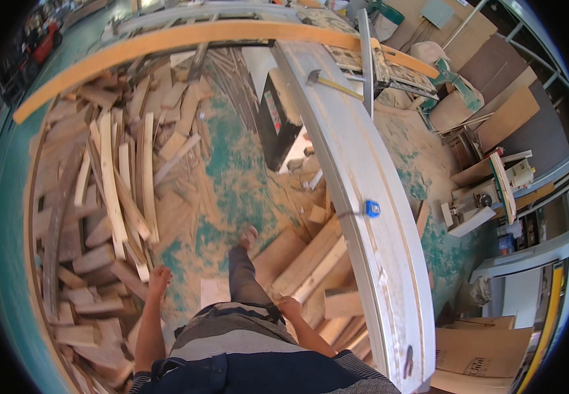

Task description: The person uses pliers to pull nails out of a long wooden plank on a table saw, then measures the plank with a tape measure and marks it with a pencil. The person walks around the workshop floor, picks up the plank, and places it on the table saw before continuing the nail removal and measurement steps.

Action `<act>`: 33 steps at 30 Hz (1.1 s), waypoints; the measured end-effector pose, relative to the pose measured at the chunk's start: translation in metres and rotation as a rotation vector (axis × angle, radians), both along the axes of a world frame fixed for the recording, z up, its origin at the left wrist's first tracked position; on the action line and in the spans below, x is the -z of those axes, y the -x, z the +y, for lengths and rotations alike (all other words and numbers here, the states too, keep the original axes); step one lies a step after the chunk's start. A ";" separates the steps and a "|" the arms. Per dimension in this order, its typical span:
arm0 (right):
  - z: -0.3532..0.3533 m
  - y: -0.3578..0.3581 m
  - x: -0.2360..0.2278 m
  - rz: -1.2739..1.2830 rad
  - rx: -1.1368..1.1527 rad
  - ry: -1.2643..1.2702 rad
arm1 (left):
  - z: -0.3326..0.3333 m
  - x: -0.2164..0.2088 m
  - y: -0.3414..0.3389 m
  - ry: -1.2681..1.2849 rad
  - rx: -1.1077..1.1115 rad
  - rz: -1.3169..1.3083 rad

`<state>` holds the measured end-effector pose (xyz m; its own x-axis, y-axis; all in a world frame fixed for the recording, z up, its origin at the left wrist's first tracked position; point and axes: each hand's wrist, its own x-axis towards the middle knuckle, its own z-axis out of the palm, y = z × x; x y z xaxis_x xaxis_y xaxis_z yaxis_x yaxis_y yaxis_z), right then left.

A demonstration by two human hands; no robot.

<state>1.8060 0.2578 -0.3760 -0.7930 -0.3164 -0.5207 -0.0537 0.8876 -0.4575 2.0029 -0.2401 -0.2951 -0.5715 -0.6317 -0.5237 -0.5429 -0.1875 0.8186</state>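
My left hand [159, 278] hangs beside the heap of wood offcuts [104, 259], fingers loosely bent and slightly apart, with nothing seen in it. Close to my hip is my right hand [289, 307], its fingers curled in; whatever they might hold is hidden. To its right runs a long pale metal-topped bench [396, 262]. On that bench lie a blue tape measure [372, 209], a hammer [333, 85] with a yellowish handle, and a small dark tool [408, 361] near the close end. Neither hand touches these.
One of my feet [249, 236] is forward on the sawdust-covered green floor [222, 157]. Thick boards [310, 262] lie low between me and the bench. A black box-shaped unit [278, 121] stands beside the bench, and a long wooden beam [186, 38] spans the far side. Cardboard [481, 351] is at right.
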 end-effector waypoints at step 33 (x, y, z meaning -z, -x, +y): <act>-0.139 0.429 -0.221 0.456 1.120 -0.689 | -0.252 0.081 0.640 0.384 1.952 -0.315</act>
